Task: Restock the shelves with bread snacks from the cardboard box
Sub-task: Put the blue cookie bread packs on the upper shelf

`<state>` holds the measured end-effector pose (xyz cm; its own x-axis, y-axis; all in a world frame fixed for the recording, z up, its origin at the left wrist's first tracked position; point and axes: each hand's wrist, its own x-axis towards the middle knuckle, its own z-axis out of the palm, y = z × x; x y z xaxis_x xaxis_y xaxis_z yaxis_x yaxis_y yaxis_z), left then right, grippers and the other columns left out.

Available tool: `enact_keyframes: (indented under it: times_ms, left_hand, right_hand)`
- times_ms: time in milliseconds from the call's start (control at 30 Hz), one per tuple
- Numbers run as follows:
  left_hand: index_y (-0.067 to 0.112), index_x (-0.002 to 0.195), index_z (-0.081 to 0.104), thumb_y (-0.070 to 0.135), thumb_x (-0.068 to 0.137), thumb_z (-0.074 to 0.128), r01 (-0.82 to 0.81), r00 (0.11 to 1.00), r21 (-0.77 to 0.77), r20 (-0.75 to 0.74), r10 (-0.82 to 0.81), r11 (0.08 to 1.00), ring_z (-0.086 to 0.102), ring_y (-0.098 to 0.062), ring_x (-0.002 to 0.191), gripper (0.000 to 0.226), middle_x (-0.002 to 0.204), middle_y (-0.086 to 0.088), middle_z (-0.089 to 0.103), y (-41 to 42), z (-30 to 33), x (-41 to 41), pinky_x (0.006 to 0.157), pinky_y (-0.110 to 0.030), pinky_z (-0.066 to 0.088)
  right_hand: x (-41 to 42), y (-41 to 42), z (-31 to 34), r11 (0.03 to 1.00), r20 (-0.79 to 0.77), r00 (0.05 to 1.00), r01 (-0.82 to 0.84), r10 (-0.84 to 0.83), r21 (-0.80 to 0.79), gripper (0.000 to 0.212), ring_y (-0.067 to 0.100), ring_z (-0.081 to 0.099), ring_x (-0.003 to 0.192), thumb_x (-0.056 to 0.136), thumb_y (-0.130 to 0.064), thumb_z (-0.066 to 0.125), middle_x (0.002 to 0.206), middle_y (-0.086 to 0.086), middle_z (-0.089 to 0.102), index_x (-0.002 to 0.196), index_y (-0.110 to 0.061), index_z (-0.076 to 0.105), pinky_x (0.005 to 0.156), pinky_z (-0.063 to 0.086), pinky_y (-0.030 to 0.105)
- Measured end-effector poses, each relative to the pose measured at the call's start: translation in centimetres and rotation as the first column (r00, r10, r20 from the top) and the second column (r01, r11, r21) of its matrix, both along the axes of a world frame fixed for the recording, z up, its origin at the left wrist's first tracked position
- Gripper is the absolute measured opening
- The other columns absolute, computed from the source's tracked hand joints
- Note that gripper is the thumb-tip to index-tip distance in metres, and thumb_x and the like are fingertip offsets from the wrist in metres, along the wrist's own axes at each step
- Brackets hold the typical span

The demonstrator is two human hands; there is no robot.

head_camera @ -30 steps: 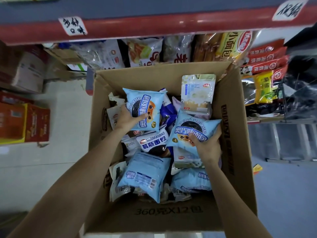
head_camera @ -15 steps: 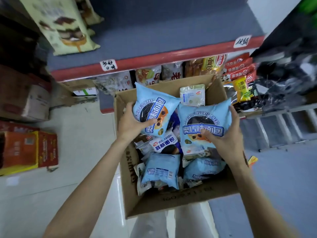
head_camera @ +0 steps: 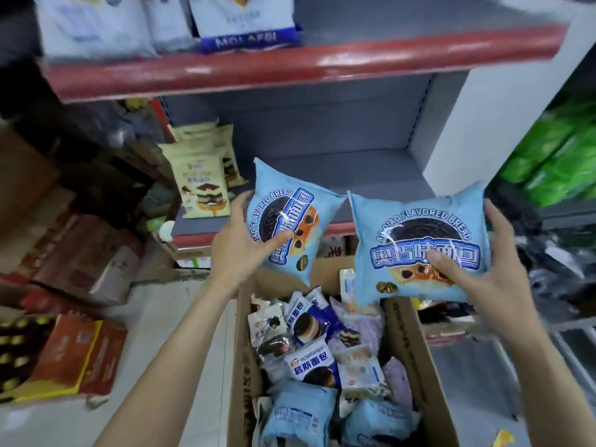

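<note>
Hands grip one blue bread bag each, left hand [head_camera: 240, 245] on left bag [head_camera: 283, 221], right hand [head_camera: 483, 272] on right bag [head_camera: 416, 246], above the box [head_camera: 416, 350].

Two light-blue bread packs [head_camera: 283, 227] [head_camera: 419, 250]: glossy plastic film w/ white glare streaks, puffy, crimped edges. Cardboard box [head_camera: 416, 369]: matt brown corrugated paper, printed, creased. Packs inside box [head_camera: 309, 359]: shiny plastic wrap, some clear. Shelf edge [head_camera: 290, 72]: red, smooth, semi-gloss, looks like painted metal; shelf deck [head_camera: 371, 175] matt grey. Cream bags [head_camera: 200, 185]: satin plastic. Floor [head_camera: 180, 304]: smooth pale tile, slight sheen.
</note>
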<state>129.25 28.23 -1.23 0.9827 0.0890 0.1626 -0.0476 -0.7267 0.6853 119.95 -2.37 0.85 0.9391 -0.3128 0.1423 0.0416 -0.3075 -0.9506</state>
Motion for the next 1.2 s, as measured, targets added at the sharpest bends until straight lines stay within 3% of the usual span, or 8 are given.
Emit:
enact_keyframes:
  times_ms: [133,200,367,567,700,800,1033,1200]
  left_hand:
    - [0.037,0.136,0.03,0.074,0.059,0.061,-0.035,0.994,0.043,0.106,0.03,0.998,0.06,-0.025,0.109,0.091,0.125,0.007,0.061,-1.7,4.8,0.3,0.083,-0.035,0.046]
    - [0.034,0.135,0.036,0.073,0.055,0.061,-0.077,0.979,0.053,0.193,0.065,0.996,0.059,-0.024,0.112,0.093,0.127,0.007,0.06,-2.6,7.0,0.4,0.081,-0.031,0.042]
    - [0.042,0.132,0.04,0.078,0.047,0.066,-0.118,0.909,0.005,0.402,0.106,0.993,0.054,-0.01,0.116,0.097,0.125,0.018,0.056,-3.8,12.8,0.4,0.089,-0.023,0.038]
    - [0.041,0.136,0.036,0.082,0.048,0.059,-0.164,0.871,0.117,0.484,0.088,0.98,0.053,-0.011,0.119,0.099,0.132,0.015,0.055,-5.0,18.9,2.8,0.093,-0.029,0.042]
    - [0.046,0.135,0.032,0.08,0.054,0.066,-0.12,0.906,0.178,0.422,0.034,0.977,0.059,-0.014,0.11,0.094,0.112,0.02,0.059,-5.4,21.2,5.6,0.077,-0.026,0.041]
    - [0.048,0.137,0.029,0.087,0.051,0.057,-0.131,0.901,0.215,0.432,0.026,0.968,0.058,-0.012,0.111,0.098,0.124,0.016,0.06,-5.1,21.6,7.2,0.079,-0.026,0.042]
    - [0.051,0.133,0.027,0.087,0.056,0.052,-0.128,0.902,0.274,0.432,-0.003,0.953,0.058,-0.01,0.108,0.088,0.122,0.02,0.059,-5.4,22.4,9.7,0.087,-0.033,0.048]
    - [0.05,0.136,0.027,0.088,0.055,0.049,-0.104,0.897,0.316,0.44,-0.048,0.943,0.055,-0.011,0.113,0.092,0.126,0.016,0.057,-5.8,23.3,10.4,0.091,-0.038,0.048]
  right_hand:
    - [3.3,-2.2,4.8,0.99,0.126,0.986,-0.121,0.11,0.079,0.094,0.007,0.067,0.098,0.054,-0.058,0.082,0.112,-0.009,0.068,0.132,-0.054,0.03,0.086,0.053,0.03]
    - [5.1,-3.0,7.5,0.979,0.205,0.966,-0.179,0.156,0.097,0.098,0.009,0.069,0.095,0.046,-0.065,0.081,0.108,-0.009,0.069,0.13,-0.055,0.032,0.082,0.056,0.027]
    - [9.5,-4.4,14.0,0.959,0.41,0.898,-0.239,0.158,0.155,0.103,0.013,0.064,0.107,0.042,-0.069,0.081,0.119,-0.019,0.06,0.132,-0.055,0.032,0.09,0.05,0.054]
    - [19.4,-5.4,22.1,0.929,0.577,0.798,-0.327,0.174,0.172,0.102,0.013,0.055,0.122,0.056,-0.052,0.085,0.141,-0.001,0.048,0.139,-0.037,0.027,0.101,0.046,0.045]
    - [28.3,-4.4,25.1,0.922,0.531,0.818,-0.354,0.223,0.158,0.103,0.01,0.06,0.111,0.066,-0.024,0.085,0.129,-0.008,0.053,0.144,-0.026,0.019,0.094,0.052,0.041]
    - [34.1,-3.0,25.0,0.962,0.438,0.867,-0.271,0.238,0.014,0.106,0.014,0.056,0.113,0.064,-0.031,0.086,0.125,-0.011,0.05,0.145,-0.031,0.017,0.099,0.047,0.037]
    - [42.9,0.6,22.8,0.959,0.099,0.977,-0.162,0.189,-0.233,0.108,0.041,0.041,0.13,0.078,-0.035,0.075,0.141,0.025,0.041,0.15,-0.022,-0.004,0.108,0.033,0.044]
    - [44.3,-0.3,23.5,0.893,-0.083,0.958,-0.287,0.275,-0.347,0.111,0.038,0.025,0.14,0.077,-0.054,0.068,0.152,0.024,0.02,0.148,-0.026,-0.013,0.115,0.023,0.044]
